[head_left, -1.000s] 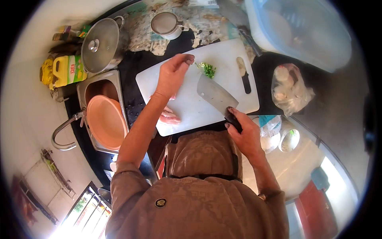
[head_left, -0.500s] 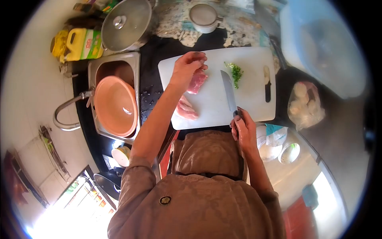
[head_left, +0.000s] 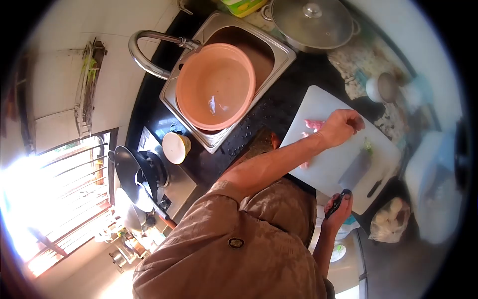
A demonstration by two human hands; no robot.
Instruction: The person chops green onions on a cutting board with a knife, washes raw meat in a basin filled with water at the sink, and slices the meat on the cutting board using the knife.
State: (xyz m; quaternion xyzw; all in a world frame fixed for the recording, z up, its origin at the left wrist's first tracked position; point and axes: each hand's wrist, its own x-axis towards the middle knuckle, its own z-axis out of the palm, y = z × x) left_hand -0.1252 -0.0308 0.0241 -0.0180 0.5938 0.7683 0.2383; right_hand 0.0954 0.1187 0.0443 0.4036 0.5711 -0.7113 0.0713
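My right hand [head_left: 340, 207] grips the black handle of a kitchen knife [head_left: 356, 168], its broad blade lying over the white cutting board [head_left: 314, 102]. Chopped green herbs [head_left: 368, 145] sit close to the blade's tip. Above the board, my left hand [head_left: 342, 128] has its fingers curled together; whatever they may hold is hidden. A piece of raw meat [head_left: 313, 124] shows just beyond my left wrist. Part of a second meat piece [head_left: 304, 165] appears on the near side of my forearm, which covers the rest.
A steel sink [head_left: 286, 52] with an orange basin [head_left: 216, 87] is left of the board. Behind are a lidded pot [head_left: 311, 25] and a small white pot [head_left: 381, 88]. A bag of pale food [head_left: 391, 222] lies at right. A bowl [head_left: 176, 148] and wok [head_left: 130, 167] stand left.
My view has swung to the left, bringing the window and stove into sight. My left hand has shifted right from the meat toward the herbs. The knife stays in my right hand.
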